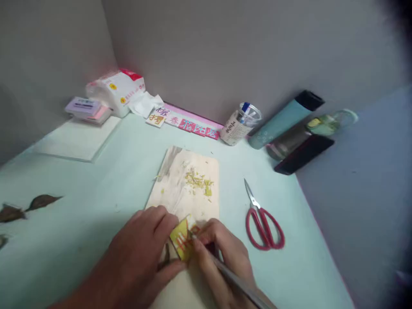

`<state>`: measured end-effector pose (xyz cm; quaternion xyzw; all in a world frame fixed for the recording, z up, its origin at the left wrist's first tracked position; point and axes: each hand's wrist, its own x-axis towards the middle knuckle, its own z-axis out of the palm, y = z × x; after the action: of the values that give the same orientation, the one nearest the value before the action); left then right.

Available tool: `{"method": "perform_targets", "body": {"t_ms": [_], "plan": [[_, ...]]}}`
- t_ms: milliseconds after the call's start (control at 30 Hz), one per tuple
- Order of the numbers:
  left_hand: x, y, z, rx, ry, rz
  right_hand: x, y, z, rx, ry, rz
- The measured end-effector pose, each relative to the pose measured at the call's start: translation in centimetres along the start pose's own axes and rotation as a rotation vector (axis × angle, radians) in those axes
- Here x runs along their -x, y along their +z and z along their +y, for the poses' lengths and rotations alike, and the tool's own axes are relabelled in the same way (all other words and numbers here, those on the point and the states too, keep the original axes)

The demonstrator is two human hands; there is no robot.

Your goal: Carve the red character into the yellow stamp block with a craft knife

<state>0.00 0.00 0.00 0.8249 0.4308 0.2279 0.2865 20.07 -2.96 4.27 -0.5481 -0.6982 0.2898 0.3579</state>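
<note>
My left hand (pixel 146 244) is closed at the edge of a small yellow rubber block (pixel 180 238), pinning it between thumb and fingers. Red character strokes mark the block's face, and one corner looks pale. In my right hand (pixel 222 253) is a slim, pen-like carving knife (pixel 236 281), gripped like a pencil. Its tip meets the block's upper right part; the fingers partly hide it. Beneath both hands lies a wooden board (pixel 161 193), with yellow shavings (pixel 198 181) scattered over its far half.
Red-handled scissors (pixel 265 227) lie right of the board. Along the wall stand a tissue pack (pixel 116 90), several carved character blocks (pixel 193 126), a plastic cup (pixel 240 124) and bottles (pixel 286 120). A black case (pixel 304 154) is nearby. Dark leaf-like pieces (pixel 41 201) lie left.
</note>
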Motion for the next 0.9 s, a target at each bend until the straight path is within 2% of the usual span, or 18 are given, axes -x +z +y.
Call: {"method": "perform_targets", "body": {"t_ms": [233,433,733,900], "plan": [[-0.8,-0.1,0.4,-0.024,-0.019,-0.03,0.2,0.3,0.7,0.002,-0.005,0.01],[-0.8,-0.1,0.3,-0.032,-0.004,-0.02,0.6,0.2,0.7,-0.057,0.05,0.003],[-1.1,-0.2,0.5,-0.063,0.035,-0.014,0.8,0.3,0.8,-0.061,0.042,-0.013],[-1.4,-0.4,1.0,-0.095,0.013,-0.009,0.7,0.2,0.9,-0.042,0.022,-0.002]]}}
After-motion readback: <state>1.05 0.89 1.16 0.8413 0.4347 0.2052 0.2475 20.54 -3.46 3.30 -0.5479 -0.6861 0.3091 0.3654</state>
